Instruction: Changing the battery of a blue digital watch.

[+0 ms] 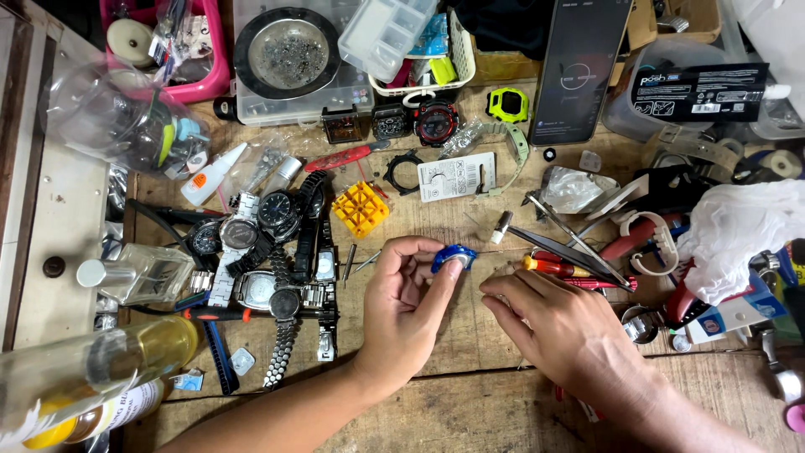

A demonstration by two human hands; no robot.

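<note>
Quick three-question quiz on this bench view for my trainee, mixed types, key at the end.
1. True or false: the left hand pinches a small blue round part.
2. What does the right hand hold? A) nothing visible B) the phone C) the yellow block
3. On which side of the left hand does the row of wristwatches lie?

Key: 1 true; 2 A; 3 the person's left.

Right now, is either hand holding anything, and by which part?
The left hand pinches a small blue round piece by its rim, between thumb and fingertips. The right hand rests on the bench; whether it holds anything cannot be told.
</note>
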